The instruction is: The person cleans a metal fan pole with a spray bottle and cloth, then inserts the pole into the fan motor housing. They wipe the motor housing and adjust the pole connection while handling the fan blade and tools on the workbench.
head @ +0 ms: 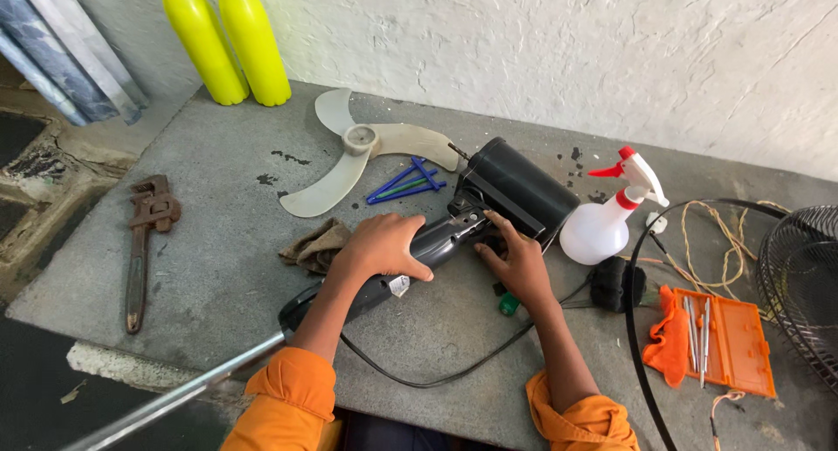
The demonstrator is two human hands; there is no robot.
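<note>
Both hands are working on a dismantled stand fan lying across the grey stone worktop (218, 268).

The left hand (381, 246) is closing over the dark grey fan neck (436, 241), pinning it down near the worktop's middle; the right hand (517, 263) is resting half-curled against the black cylindrical motor housing (519, 189), its fingertips seemingly at the joint bracket, though its grip cannot be told. Steady downward pressure from the left hand is advisable. The white spray bottle with red trigger (602, 224) is standing towards the right edge, any label unseen; an orange plastic tool case (742, 342) is lying open near the right front corner.
</note>
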